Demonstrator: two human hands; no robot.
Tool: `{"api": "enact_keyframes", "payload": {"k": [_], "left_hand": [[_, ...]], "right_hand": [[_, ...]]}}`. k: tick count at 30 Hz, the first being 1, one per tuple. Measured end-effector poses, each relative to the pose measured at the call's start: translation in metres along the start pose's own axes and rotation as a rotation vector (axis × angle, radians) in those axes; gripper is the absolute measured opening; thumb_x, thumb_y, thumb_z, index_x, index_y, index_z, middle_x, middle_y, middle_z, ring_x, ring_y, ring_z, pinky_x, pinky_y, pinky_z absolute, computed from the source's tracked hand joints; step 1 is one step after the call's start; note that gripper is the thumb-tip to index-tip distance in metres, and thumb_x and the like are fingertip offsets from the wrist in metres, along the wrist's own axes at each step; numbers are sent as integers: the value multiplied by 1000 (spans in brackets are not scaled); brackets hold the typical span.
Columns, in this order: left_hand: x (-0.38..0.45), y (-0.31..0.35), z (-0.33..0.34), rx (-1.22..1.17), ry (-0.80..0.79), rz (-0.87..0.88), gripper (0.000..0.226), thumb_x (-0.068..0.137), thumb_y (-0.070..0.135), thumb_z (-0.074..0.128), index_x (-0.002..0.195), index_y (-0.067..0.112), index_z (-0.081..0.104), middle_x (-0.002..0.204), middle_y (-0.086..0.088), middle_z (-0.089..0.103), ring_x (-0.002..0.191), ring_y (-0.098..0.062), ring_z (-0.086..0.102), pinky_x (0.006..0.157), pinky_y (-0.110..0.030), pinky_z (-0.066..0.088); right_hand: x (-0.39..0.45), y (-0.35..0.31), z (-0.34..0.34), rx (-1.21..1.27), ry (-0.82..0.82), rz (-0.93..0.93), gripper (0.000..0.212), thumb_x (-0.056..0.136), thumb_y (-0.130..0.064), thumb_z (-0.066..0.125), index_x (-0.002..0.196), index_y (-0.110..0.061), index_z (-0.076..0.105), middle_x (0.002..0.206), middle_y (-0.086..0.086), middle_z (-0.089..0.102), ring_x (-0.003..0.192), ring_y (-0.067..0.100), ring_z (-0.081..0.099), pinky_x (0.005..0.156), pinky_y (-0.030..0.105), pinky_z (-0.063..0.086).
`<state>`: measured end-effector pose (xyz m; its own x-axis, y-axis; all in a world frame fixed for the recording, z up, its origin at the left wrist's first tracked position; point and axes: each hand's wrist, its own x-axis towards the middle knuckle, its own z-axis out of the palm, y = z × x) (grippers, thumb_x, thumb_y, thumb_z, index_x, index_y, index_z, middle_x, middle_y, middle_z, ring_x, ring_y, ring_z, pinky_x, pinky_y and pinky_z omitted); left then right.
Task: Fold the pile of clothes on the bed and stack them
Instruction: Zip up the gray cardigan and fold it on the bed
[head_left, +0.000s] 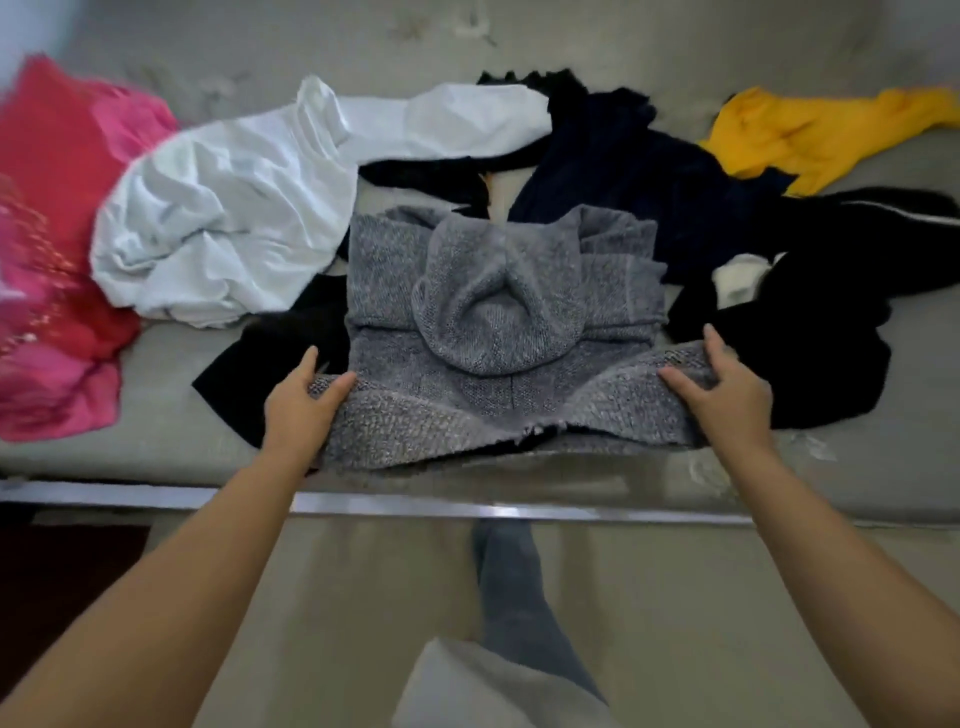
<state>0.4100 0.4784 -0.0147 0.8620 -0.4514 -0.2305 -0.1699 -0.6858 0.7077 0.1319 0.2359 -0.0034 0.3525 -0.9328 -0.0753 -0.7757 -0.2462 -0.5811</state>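
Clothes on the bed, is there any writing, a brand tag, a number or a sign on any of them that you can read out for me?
None: no word, label, number or sign can be read.
The grey sweater, held at its near edge by the left hand and the right hand, shows only plain knit.
The pink garment has small pale specks, too blurred to tell whether they are text.

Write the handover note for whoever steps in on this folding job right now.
Left hand and right hand each grip a near corner of the grey knit sweater, which lies partly folded on the bed.
Unfolded around it: white garment, pink clothes, navy garment, yellow garment, black pieces.
Done: no stack visible yet.
Left: finish the sweater, fold the rest, stack them.
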Motion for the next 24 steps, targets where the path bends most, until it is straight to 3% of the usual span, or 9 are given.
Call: {"api": "enact_keyframes", "payload": {"k": [6, 11, 15, 17, 19, 20, 22, 24], "left_hand": [[108, 66, 14, 8, 138, -23, 64, 91, 32, 54, 143, 3, 28, 147, -16, 33, 136, -27, 30, 107, -30, 22], [192, 93, 27, 103, 122, -73, 64, 92, 34, 53, 142, 3, 29, 146, -17, 33, 135, -30, 30, 108, -36, 23], [246, 100, 52, 45, 79, -220, 59, 92, 31, 53, 138, -1, 35, 142, -20, 38, 129, -34, 37, 104, -39, 30], [268, 102, 65, -220, 65, -431, 64, 93, 30, 51, 144, 6, 22, 148, -16, 28, 127, -33, 39, 91, -41, 44], [280, 101, 75, -675, 52, -638, 67, 95, 29, 47, 147, 16, 7, 147, -11, 25, 113, -30, 49, 60, -36, 57], [281, 101, 80, -880, 70, -660, 67, 96, 29, 46, 147, 21, 3, 144, -12, 28, 103, -28, 54, 54, -33, 57], [273, 103, 93, -1050, 91, -563, 68, 98, 29, 41, 146, 27, -7, 134, -13, 37, 98, -25, 58, 76, -32, 55], [262, 113, 110, -812, 73, -307, 65, 99, 21, 39, 146, 28, -6, 140, -13, 35, 113, -24, 52, 97, -32, 42]], "right_hand": [[116, -32, 17, 38, 49, 38, 74, 84, -41, 61, 143, -13, 29, 139, 15, 45, 125, 30, 44, 99, 35, 36], [205, -45, 31, 66, -1, 86, 69, 86, -39, 60, 143, -14, 31, 141, 15, 42, 130, 28, 38, 105, 36, 31], [269, -42, 63, 272, -26, 311, 58, 89, -35, 56, 138, -10, 40, 141, 11, 43, 127, 26, 42, 106, 36, 34], [294, -39, 82, 572, -11, 608, 43, 91, -33, 54, 124, -5, 53, 129, 10, 53, 106, 25, 56, 89, 32, 50], [305, -40, 92, 805, -6, 778, 33, 94, -33, 50, 113, -7, 56, 108, 7, 59, 73, 15, 58, 56, 22, 55], [304, -40, 95, 826, -8, 770, 36, 95, -33, 47, 122, -9, 52, 110, 6, 57, 69, 12, 57, 51, 18, 52], [294, -36, 101, 644, -16, 495, 46, 97, -31, 42, 139, -14, 35, 133, 4, 46, 81, 9, 59, 63, 12, 50], [282, -37, 104, 370, -57, 48, 48, 98, -28, 40, 142, -12, 30, 143, -3, 29, 107, -2, 45, 91, 11, 41]]}}
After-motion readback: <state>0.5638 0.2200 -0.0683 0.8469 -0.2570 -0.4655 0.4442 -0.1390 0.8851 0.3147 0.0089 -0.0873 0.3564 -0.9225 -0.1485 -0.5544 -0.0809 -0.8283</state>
